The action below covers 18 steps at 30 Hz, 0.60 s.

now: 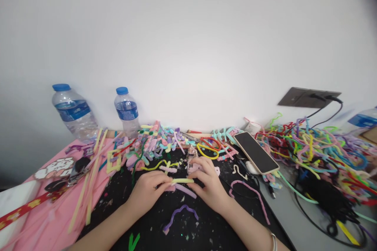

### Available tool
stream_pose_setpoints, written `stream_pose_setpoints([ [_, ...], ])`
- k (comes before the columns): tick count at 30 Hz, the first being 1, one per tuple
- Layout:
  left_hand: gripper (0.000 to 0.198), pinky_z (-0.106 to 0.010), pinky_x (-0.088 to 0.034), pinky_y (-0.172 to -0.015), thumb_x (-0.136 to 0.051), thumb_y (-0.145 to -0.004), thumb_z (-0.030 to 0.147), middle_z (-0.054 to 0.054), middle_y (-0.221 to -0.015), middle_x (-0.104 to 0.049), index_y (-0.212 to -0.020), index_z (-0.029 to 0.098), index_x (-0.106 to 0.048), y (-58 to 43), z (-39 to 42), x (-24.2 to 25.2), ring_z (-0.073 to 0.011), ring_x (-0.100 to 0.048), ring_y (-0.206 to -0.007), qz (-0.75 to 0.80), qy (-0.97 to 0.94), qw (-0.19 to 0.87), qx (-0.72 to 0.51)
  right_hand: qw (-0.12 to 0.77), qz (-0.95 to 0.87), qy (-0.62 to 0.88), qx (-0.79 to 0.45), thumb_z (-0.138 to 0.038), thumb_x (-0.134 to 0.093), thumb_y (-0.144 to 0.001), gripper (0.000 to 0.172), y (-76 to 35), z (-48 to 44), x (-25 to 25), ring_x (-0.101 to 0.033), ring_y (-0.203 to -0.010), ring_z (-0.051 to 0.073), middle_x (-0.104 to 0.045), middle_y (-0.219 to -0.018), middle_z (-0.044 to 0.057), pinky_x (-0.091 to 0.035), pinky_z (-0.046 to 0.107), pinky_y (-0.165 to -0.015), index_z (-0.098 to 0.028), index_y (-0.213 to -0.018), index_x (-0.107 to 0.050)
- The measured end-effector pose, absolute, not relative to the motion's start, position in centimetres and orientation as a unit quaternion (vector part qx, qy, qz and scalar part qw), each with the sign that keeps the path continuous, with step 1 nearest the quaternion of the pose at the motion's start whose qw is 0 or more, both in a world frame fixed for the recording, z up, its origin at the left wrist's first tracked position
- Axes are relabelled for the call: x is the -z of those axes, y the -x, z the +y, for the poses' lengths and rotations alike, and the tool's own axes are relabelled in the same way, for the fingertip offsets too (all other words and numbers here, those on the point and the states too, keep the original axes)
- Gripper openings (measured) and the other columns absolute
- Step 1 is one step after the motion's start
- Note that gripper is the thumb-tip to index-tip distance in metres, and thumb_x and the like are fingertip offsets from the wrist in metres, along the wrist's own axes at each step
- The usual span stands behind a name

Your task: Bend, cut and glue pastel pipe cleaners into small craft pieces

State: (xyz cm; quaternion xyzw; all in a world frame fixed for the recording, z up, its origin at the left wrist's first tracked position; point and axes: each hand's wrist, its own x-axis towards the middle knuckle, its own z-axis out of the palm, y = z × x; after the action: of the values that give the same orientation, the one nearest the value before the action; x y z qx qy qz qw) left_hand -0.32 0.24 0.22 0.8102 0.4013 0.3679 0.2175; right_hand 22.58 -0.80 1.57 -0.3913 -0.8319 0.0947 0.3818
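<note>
A short pale yellow pipe cleaner [183, 180] stretches level between my two hands above the black mat. My left hand [149, 190] pinches its left end, and the fingers of my right hand [207, 182] close on its right end. Just below it lies a lilac pipe cleaner [185, 190], partly behind my left fingertips. Nearer to me a wavy purple pipe cleaner [184, 208] rests on the mat. Beyond my hands are a small lilac and yellow cross of pipe cleaner [168, 168] and a pale pink piece [217, 170], partly hidden by my right fingers.
Pipe-cleaner pieces [159, 145] pile along the wall, with red-and-yellow-handled scissors [208, 151]. A phone [256, 153] lies right of the mat, near tangled pipe cleaners [312, 145] and black cable [326, 200]. Two bottles [73, 111] stand at the back left, by pink sheeting [69, 200].
</note>
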Motion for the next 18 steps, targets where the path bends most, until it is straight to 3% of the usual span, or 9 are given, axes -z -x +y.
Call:
stream_pose_setpoints([
  [7, 0.015, -0.022, -0.048, -0.064, -0.061, -0.086, 0.022, 0.002, -0.072, -0.07, -0.073, 0.019, -0.068, 0.4, 0.26, -0.09, -0.0138, -0.065, -0.067, 0.414, -0.816, 0.207, -0.346, 0.392, -0.829, 0.387, -0.094, -0.017, -0.064, -0.083, 0.006, -22.53, -0.91, -1.3, -0.045, -0.115, 0.024, -0.055, -0.119, 0.007, -0.04, 0.042, -0.097, -0.021, -0.083, -0.06],
  [11, 0.01, -0.024, -0.051, -0.073, -0.06, -0.086, 0.02, 0.0, -0.084, -0.073, -0.084, 0.021, -0.069, 0.6, 0.53, 0.15, -0.0159, -0.068, -0.078, 0.41, -0.819, 0.177, -0.36, 0.4, -0.822, 0.392, -0.106, -0.014, -0.066, -0.08, 0.01, -22.56, -1.0, -1.3, -0.046, -0.114, 0.024, -0.055, -0.118, 0.006, -0.04, 0.042, -0.096, -0.021, -0.082, -0.06],
  [18, 0.021, -0.023, -0.054, -0.075, -0.051, -0.091, 0.027, -0.002, -0.088, -0.074, -0.084, 0.021, -0.07, 0.94, 0.73, -0.17, -0.0157, -0.07, -0.079, 0.367, -0.843, 0.104, -0.379, 0.403, -0.807, 0.416, -0.116, -0.009, -0.068, -0.076, 0.016, -22.54, -0.78, -1.19, -0.047, -0.112, 0.025, -0.057, -0.117, 0.005, -0.041, 0.043, -0.094, -0.022, -0.079, -0.06],
])
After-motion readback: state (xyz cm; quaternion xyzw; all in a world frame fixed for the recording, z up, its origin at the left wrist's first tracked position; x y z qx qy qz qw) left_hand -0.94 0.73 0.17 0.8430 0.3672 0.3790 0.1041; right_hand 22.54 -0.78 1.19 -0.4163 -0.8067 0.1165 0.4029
